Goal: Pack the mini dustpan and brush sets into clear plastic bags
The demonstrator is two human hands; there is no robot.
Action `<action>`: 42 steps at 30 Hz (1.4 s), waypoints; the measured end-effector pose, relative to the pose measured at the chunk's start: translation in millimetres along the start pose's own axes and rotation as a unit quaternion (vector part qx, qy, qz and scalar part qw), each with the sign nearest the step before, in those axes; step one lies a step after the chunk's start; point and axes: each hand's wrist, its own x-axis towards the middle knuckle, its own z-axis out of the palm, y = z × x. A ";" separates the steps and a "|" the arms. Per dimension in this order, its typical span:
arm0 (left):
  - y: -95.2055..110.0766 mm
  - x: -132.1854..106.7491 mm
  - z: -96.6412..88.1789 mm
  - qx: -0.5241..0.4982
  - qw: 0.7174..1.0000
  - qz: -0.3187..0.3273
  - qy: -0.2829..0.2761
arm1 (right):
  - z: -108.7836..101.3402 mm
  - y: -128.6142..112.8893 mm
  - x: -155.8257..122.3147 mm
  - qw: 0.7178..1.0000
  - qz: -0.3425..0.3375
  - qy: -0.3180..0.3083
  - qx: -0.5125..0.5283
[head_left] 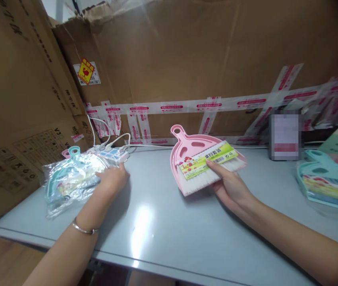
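My right hand (231,188) grips a pink dustpan (191,145) with a white-bristled brush (197,182) lying across its front. The thumb presses on the green and yellow printed label (206,159) around the brush, and the other fingers are underneath. The pan is tilted up above the grey table, its handle pointing away. My left hand (112,180), below a silver bracelet, touches the right side of a clear plastic bag (81,174). Inside the bag lies a teal dustpan (54,180) with a label; a bit of pink shows behind it. My left fingers are bent and mostly hidden.
A white power strip (113,153) with plugged-in cables sits behind my left hand. Large cardboard boxes (169,55) wall off the back and left. A blurred upright object (286,135) stands at the back right. Another teal dustpan set (329,178) lies on the table (169,234) at the right.
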 end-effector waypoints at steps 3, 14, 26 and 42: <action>16.5 -12.4 1.2 -0.053 0.994 0.076 -0.049 | -1.1 -1.1 1.1 1.000 -0.007 0.003 -0.007; -12.4 -8.9 -21.7 -0.280 0.915 0.286 -0.051 | -3.4 -8.9 3.2 0.999 -0.029 0.002 -0.042; 1.1 -2.4 -12.4 -0.186 0.922 0.334 -0.059 | -1.5 -12.2 3.5 0.999 -0.005 0.024 -0.045; 6.5 4.8 -8.2 -0.161 0.948 0.256 0.101 | 7.2 -14.0 -16.8 0.986 0.133 -0.030 -0.093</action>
